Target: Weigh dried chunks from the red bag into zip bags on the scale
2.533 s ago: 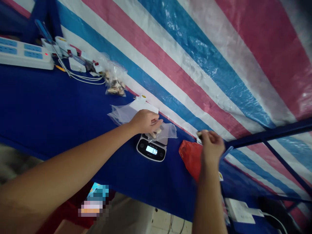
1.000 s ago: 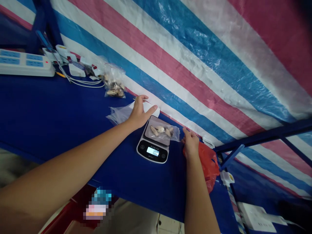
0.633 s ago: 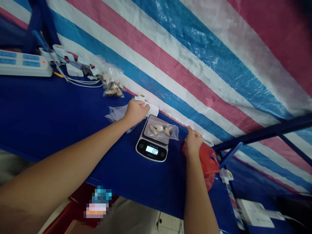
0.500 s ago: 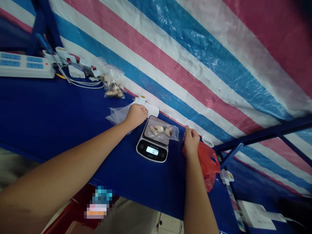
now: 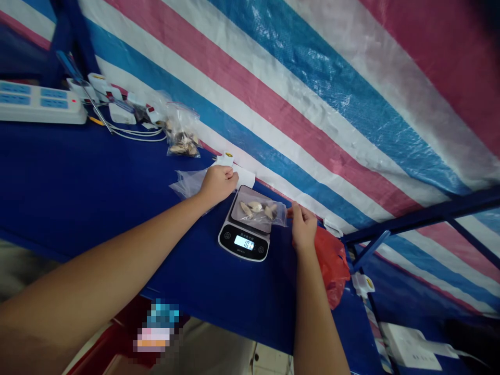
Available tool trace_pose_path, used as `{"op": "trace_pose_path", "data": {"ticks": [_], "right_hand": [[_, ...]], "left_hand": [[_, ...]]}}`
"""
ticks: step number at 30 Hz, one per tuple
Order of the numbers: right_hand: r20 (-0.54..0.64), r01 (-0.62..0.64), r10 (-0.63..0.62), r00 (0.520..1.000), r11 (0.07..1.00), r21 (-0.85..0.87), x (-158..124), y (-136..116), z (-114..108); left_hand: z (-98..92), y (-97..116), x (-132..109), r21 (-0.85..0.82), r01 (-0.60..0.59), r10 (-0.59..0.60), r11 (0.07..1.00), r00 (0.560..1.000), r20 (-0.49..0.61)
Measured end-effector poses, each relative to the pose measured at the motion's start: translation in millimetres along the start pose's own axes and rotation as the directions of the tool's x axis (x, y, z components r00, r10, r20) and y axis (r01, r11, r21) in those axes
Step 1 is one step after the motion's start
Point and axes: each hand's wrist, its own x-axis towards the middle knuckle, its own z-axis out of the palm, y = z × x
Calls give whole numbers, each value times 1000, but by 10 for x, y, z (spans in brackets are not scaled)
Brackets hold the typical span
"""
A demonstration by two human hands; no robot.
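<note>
A black-and-white digital scale [image 5: 244, 242] sits on the blue table, its display lit and reading about 10.1; the last digit is blurred. On its platform lies a clear plastic bag [image 5: 258, 209] with several pale, dark-edged pieces like dried slices inside. My left hand [image 5: 221, 183] is curled into a fist by the platform's upper left corner, and nothing shows in it. It hovers over a stack of flat clear bags [image 5: 187, 183]. My right hand [image 5: 304, 226] has its fingers reaching to the bag's right end, apart from each other; whether they touch it is unclear.
A red plastic bag [image 5: 332, 260] lies right of my right forearm. At the back left stand a filled clear bag [image 5: 183, 136], white cables [image 5: 136, 134] and a power strip [image 5: 42, 104]. White paper [image 5: 245, 177] lies behind the scale. A striped tarp [image 5: 273, 99] hangs behind the table.
My right hand has moved slightly left, and its fingers have stretched toward the bag's end. My left hand, the scale and the bag on it stay almost the same.
</note>
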Motion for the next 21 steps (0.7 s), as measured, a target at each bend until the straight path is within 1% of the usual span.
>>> {"op": "trace_pose_path", "data": {"ticks": [4, 6, 8, 10, 12, 15, 18, 21], "right_hand": [[-4, -16, 17, 1000, 999, 47, -7, -5, 11], [27, -32, 31, 999, 998, 47, -28, -38, 18], [113, -47, 41, 993, 997, 56, -64, -89, 33], [233, -61, 38, 972, 994, 92, -106, -147, 58], [308, -75, 30, 951, 988, 135, -142, -193, 85], [302, -59, 9, 953, 986, 155, -165, -216, 119], [293, -34, -25, 956, 980, 194, -163, -187, 144], [309, -87, -5, 951, 956, 282, -156, -156, 162]], "left_hand": [[-11, 13, 6, 21, 7, -8, 1000, 1000, 19], [-14, 25, 3, 33, 5, -5, 999, 1000, 23], [-16, 33, -3, 37, 1, -2, 999, 1000, 26], [-15, 35, -9, 37, 0, -1, 999, 1000, 31], [-12, 33, -11, 37, 0, -1, 999, 999, 32], [-7, 26, -9, 41, -2, 1, 999, 999, 41], [-7, 22, -7, 55, 7, -10, 998, 999, 53], [-10, 21, -7, 64, 11, -14, 998, 998, 57]]}}
